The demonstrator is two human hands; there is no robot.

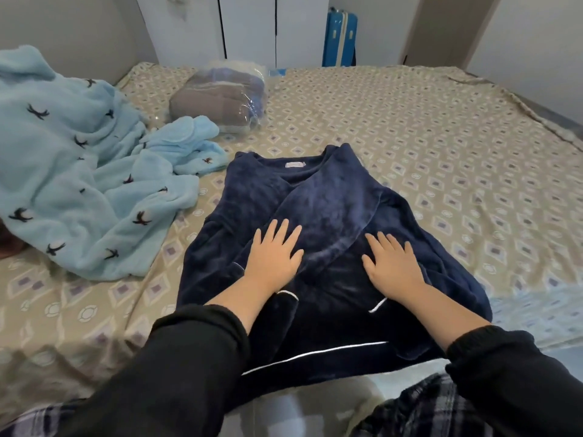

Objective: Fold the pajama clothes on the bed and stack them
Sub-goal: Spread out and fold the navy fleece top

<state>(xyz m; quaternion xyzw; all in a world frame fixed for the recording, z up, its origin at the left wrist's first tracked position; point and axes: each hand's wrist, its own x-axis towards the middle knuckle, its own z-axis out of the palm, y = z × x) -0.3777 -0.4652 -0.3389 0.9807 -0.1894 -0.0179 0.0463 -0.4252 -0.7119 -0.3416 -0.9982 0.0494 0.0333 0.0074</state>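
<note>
On patterned bed [410, 127]: plush navy pajama top [321, 203]; left hand [274, 253], right hand [392, 263] flat, fingers spread.

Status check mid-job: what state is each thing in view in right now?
navy pajama top: spread on the bed, one sleeve folded across its front
light blue pajamas: unfolded, crumpled in a heap
left hand: fingers spread, flat on the navy pajama top
right hand: fingers spread, flat on the navy pajama top
plastic-wrapped bundle: folded, lying on the bed
blue suitcase: upright beyond the bed
</note>
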